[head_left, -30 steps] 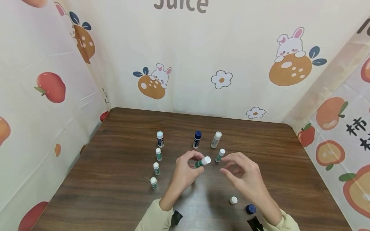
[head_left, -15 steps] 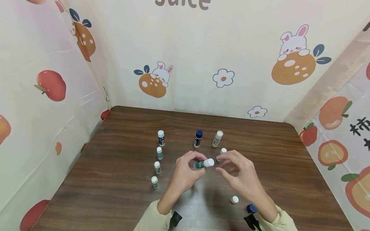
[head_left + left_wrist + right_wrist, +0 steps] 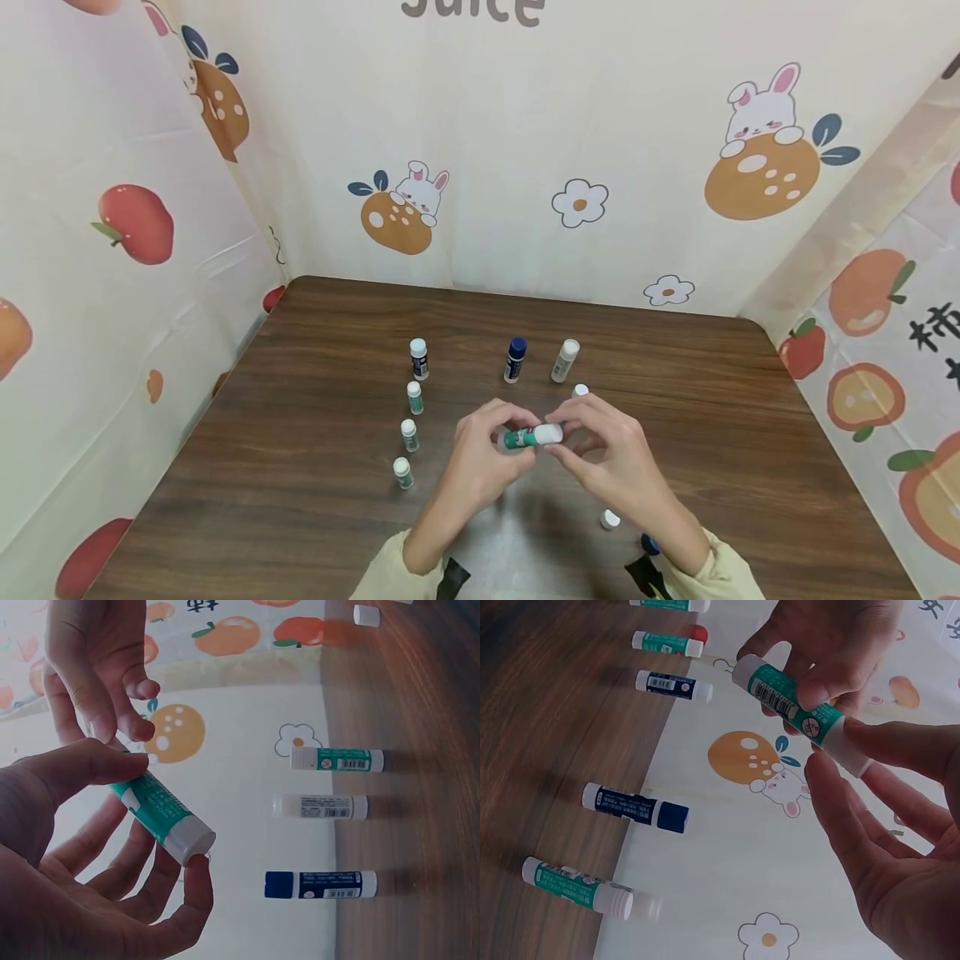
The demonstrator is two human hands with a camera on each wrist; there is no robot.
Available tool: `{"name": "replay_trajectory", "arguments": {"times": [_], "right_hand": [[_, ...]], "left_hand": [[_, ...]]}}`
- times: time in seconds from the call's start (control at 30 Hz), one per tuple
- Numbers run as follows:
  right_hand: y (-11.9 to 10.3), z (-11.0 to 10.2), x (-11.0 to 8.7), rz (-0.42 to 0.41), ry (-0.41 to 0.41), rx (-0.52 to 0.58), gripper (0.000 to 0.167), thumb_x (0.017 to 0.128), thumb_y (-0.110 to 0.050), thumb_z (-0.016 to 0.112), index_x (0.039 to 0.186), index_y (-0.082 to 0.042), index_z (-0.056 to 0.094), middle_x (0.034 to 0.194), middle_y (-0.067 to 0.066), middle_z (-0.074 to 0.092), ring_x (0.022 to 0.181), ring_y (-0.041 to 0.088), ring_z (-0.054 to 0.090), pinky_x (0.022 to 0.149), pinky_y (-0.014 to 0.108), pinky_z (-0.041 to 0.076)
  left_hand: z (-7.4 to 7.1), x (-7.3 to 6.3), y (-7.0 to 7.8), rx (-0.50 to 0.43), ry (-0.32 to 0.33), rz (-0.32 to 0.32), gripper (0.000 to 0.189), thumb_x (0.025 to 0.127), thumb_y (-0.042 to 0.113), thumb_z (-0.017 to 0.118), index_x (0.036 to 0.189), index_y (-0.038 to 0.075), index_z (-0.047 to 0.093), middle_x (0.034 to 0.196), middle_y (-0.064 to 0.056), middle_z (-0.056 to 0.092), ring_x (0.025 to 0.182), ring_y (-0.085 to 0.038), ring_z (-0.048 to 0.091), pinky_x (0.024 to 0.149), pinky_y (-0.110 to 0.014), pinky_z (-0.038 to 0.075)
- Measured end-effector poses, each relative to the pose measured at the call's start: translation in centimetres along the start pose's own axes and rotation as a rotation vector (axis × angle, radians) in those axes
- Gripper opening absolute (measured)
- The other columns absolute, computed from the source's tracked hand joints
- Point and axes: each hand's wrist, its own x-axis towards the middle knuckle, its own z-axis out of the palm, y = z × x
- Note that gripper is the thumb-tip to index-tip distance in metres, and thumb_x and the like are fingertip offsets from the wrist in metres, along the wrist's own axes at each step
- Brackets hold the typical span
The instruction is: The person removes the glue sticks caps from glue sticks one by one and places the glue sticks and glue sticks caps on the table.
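Observation:
My left hand (image 3: 480,458) grips a green glue stick (image 3: 519,438) round its middle, well above the table. The stick lies nearly level, its white cap (image 3: 549,433) pointing right. At that cap my right hand (image 3: 615,446) pinches with thumb and forefinger, as the right wrist view also shows on the cap (image 3: 849,746). In the left wrist view the stick's white base (image 3: 190,838) rests against a left fingertip, while the capped end is hidden behind the left thumb. Just behind the right hand stands another green glue stick (image 3: 345,759), mostly covered in the head view.
A blue glue stick (image 3: 514,360) and a white one (image 3: 565,361) stand at the back. On the left, several sticks form a column, with a dark-blue one (image 3: 419,360) farthest back. A loose white cap (image 3: 610,520) and a blue cap (image 3: 650,545) lie near the right forearm.
My right hand has moved left and now pinches the white cap, from which it was apart before. The held stick has turned closer to level. The standing sticks keep their places.

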Motion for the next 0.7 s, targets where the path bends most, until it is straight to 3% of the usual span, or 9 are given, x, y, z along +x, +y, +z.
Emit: {"name": "replay_trajectory", "arguments": {"times": [0.33, 0.7], "right_hand": [[-0.15, 0.16, 0.00, -0.014, 0.001, 0.015, 0.023, 0.075, -0.004, 0.078, 0.094, -0.013, 0.069, 0.096, -0.002, 0.063, 0.073, 0.009, 0.061, 0.057, 0.021, 0.053], [-0.20, 0.31, -0.07, -0.065, 0.021, -0.002, 0.030, 0.068, 0.004, 0.081, 0.090, -0.011, 0.069, 0.090, 0.002, 0.064, 0.068, 0.009, 0.059, 0.053, 0.019, 0.051]], "left_hand": [[-0.01, -0.28, 0.06, 0.020, -0.001, 0.002, 0.022, 0.071, 0.009, 0.075, 0.089, 0.021, 0.071, 0.086, 0.011, 0.061, 0.078, -0.011, 0.053, 0.067, -0.028, 0.042], [-0.19, -0.61, 0.05, 0.034, -0.012, 0.034, 0.022, 0.071, 0.008, 0.075, 0.089, 0.020, 0.071, 0.084, 0.013, 0.061, 0.075, -0.011, 0.054, 0.065, -0.030, 0.044]]}}
